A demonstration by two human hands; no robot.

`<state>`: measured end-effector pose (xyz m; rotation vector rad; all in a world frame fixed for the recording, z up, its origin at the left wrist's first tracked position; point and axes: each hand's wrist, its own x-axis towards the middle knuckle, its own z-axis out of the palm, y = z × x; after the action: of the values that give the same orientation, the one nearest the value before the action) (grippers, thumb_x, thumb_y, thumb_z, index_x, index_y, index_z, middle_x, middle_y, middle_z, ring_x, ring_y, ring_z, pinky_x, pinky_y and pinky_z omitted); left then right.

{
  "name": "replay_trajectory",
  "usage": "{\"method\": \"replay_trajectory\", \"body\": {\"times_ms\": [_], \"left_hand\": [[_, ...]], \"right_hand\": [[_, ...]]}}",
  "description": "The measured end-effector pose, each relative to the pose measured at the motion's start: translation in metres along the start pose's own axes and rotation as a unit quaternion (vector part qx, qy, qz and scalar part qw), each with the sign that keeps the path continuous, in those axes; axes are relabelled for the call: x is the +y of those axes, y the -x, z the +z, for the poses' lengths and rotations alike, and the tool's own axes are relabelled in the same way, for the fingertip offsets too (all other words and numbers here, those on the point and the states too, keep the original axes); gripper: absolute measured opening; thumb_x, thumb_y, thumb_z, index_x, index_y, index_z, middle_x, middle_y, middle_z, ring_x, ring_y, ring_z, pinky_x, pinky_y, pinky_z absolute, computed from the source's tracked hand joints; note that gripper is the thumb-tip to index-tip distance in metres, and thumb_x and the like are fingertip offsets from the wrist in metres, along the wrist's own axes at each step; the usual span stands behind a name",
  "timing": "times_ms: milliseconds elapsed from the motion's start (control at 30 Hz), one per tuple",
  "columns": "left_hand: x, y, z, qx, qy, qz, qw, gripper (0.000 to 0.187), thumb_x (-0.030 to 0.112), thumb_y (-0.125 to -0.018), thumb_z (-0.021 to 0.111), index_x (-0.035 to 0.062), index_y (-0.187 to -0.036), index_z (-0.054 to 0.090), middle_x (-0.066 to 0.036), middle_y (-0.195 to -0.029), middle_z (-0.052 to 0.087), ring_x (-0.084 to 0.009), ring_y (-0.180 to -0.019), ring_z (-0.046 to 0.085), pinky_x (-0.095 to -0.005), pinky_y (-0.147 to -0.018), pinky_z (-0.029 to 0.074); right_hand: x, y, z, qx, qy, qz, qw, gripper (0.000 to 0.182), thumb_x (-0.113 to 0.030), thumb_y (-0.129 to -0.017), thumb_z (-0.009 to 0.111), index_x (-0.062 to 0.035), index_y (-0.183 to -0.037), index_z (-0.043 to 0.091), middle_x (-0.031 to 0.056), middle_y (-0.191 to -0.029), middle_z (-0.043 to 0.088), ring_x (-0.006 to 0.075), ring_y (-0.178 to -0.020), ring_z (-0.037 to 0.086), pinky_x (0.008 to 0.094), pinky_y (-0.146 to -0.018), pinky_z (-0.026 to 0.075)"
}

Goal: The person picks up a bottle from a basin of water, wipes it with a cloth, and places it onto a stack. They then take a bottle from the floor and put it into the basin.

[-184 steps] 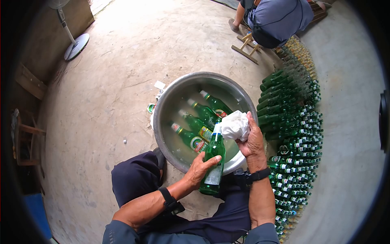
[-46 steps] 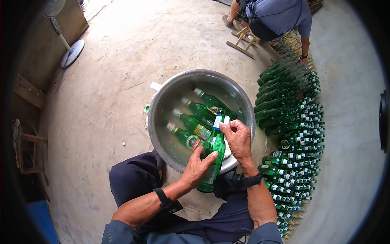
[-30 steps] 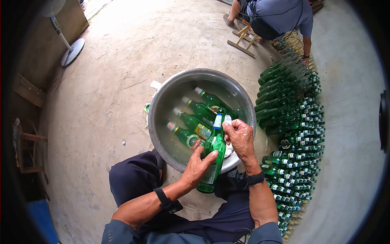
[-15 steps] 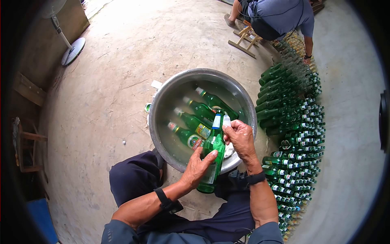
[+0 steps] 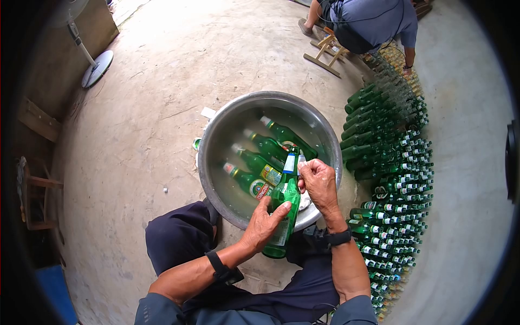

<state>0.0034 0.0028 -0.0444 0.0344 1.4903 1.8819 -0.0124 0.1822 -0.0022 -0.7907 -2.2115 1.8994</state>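
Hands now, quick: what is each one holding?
Left hand: closed around the green bottle.
Right hand: closed on a white cloth at the bottle's neck.

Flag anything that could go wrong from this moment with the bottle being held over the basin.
The left hand grips the green bottle by its body only, above the metal basin; a wet slip could knock it against the rim. The right hand pinches a white cloth at the neck, which may snag. Rows of stacked bottles lie close beside the right elbow, so a bump could scatter them.
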Motion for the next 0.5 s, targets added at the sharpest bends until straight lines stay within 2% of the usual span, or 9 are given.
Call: {"method": "replay_trajectory", "body": {"times_ms": [100, 267, 367, 500], "left_hand": [[0.014, 0.005, 0.004, -0.01, 0.058, -0.015, 0.998, 0.057, 0.048, -0.093, 0.068, -0.0026, -0.116, 0.055, -0.009, -0.093, 0.061, -0.013, -0.082, 0.058, -0.0297, -0.072, 0.051], [0.009, 0.002, 0.003, 0.0, 0.038, -0.001, 0.999, 0.057, 0.048, -0.093, 0.068, -0.0027, -0.115, 0.055, -0.009, -0.092, 0.06, -0.013, -0.082, 0.058, -0.0301, -0.072, 0.05], [-0.003, -0.002, 0.0, 0.016, -0.011, 0.013, 1.0, 0.059, 0.05, -0.092, 0.068, -0.0037, -0.113, 0.055, -0.011, -0.091, 0.059, -0.0148, -0.082, 0.057, -0.0322, -0.073, 0.05], [-0.009, -0.003, 0.0, 0.031, -0.054, 0.011, 0.998, 0.064, 0.054, -0.09, 0.068, -0.0056, -0.109, 0.055, -0.013, -0.088, 0.058, -0.0172, -0.081, 0.055, -0.0353, -0.073, 0.048]], "right_hand": [[0.006, -0.001, -0.002, 0.005, -0.014, -0.003, 1.0, 0.026, -0.021, -0.098, 0.066, -0.0008, -0.081, 0.063, 0.0014, -0.065, 0.062, 0.0054, -0.053, 0.058, 0.02, -0.045, 0.047], [0.005, -0.001, 0.001, 0.008, -0.057, -0.004, 0.998, 0.029, -0.026, -0.097, 0.068, -0.0005, -0.083, 0.063, 0.0016, -0.065, 0.062, 0.0057, -0.053, 0.058, 0.0206, -0.044, 0.047], [-0.007, 0.003, 0.007, 0.03, -0.025, 0.003, 0.999, 0.029, -0.026, -0.096, 0.071, -0.0006, -0.085, 0.063, 0.002, -0.065, 0.063, 0.0058, -0.053, 0.058, 0.0208, -0.046, 0.047], [0.003, 0.001, 0.008, 0.048, 0.038, -0.043, 0.997, 0.022, -0.019, -0.095, 0.071, -0.0003, -0.085, 0.063, 0.0021, -0.066, 0.064, 0.0066, -0.053, 0.058, 0.0232, -0.049, 0.048]]}}
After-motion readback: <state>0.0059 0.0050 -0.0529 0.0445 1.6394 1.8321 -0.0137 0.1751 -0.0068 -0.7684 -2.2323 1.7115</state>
